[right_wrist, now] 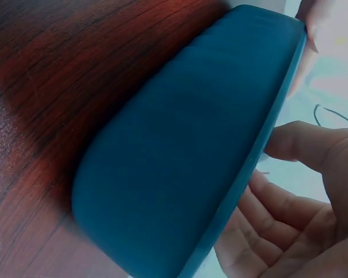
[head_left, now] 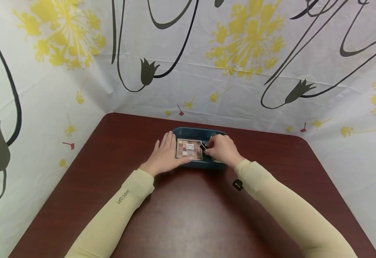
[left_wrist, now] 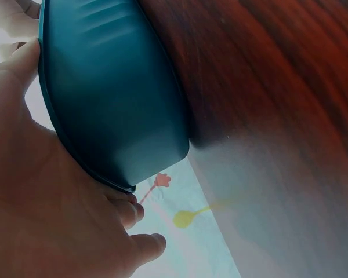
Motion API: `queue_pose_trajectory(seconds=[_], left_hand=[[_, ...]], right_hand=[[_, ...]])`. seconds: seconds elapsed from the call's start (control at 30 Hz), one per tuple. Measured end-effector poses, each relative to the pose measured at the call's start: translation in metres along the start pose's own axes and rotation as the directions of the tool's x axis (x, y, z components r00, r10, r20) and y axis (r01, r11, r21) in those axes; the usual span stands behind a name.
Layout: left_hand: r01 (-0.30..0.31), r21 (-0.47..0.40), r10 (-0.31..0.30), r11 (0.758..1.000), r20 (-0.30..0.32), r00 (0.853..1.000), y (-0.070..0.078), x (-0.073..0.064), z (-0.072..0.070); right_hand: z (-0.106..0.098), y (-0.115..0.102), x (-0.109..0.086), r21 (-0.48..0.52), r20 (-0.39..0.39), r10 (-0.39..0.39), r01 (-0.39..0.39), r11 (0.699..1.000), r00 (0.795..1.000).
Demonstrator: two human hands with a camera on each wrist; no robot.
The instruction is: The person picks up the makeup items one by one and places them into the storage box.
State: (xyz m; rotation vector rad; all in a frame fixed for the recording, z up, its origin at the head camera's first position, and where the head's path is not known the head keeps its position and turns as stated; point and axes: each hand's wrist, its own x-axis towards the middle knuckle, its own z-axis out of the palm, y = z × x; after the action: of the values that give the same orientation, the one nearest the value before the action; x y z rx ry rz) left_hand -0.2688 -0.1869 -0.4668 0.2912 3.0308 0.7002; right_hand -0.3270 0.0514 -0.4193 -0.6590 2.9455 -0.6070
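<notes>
A blue-green tray (head_left: 199, 133) holds an eyeshadow palette (head_left: 184, 152) with pink and brown shades. My left hand (head_left: 166, 153) lies along the tray's left rim with its fingers straight, and its thumb reaches over the palette's near edge. With thumb and fingers, my right hand (head_left: 224, 149) pinches a small black tube (head_left: 204, 147) over the palette's right edge. In the right wrist view the tray wall (right_wrist: 180, 127) hides the tube. The left wrist view has the left hand (left_wrist: 58, 191) against the tray's rim.
The tray stands on a dark red-brown table (head_left: 181, 208), near its far edge. Behind and beside the table hangs a white sheet (head_left: 188, 86) with yellow and dark plant prints. A small black device (head_left: 238, 185) is at the right wrist. Part of a pale item shows under the right hand.
</notes>
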Motion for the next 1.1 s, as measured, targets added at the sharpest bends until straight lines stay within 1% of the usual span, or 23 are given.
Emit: queue_pose_trajectory(seconds=[0.13, 0.27, 0.47, 0.6, 0.83, 0.97, 1.1], left_hand=[[0.002, -0.005, -0.002, 1.0, 0.0, 1.0, 0.0, 0.0, -0.001], [0.004, -0.009, -0.004, 1.0, 0.0, 1.0, 0.0, 0.0, -0.002], [0.005, 0.001, -0.005, 1.0, 0.004, 1.0, -0.001, 0.002, 0.0], [0.008, 0.009, -0.008, 1.0, 0.007, 1.0, -0.001, 0.003, 0.001], [0.002, 0.015, -0.002, 1.0, -0.002, 1.0, -0.001, 0.004, -0.001], [0.005, 0.01, -0.005, 1.0, -0.004, 1.0, 0.0, 0.004, -0.001], [0.009, 0.007, -0.009, 1.0, -0.002, 1.0, -0.001, 0.003, 0.0]], right_hand=[[0.003, 0.0, 0.003, -0.031, 0.032, 0.027, -0.026, 0.999, 0.999], [0.005, -0.001, 0.006, -0.071, 0.069, 0.028, -0.023, 0.997, 0.997], [0.011, -0.002, 0.007, -0.092, 0.122, 0.052, -0.041, 0.995, 0.991], [0.012, -0.002, 0.008, -0.111, 0.133, 0.045, -0.03, 0.993, 0.99], [0.013, -0.001, 0.013, -0.184, 0.126, 0.054, -0.03, 0.983, 0.991], [0.013, -0.002, 0.014, -0.194, 0.129, 0.048, -0.022, 0.981, 0.99], [0.014, -0.004, 0.014, -0.217, 0.136, 0.062, -0.032, 0.976, 0.989]])
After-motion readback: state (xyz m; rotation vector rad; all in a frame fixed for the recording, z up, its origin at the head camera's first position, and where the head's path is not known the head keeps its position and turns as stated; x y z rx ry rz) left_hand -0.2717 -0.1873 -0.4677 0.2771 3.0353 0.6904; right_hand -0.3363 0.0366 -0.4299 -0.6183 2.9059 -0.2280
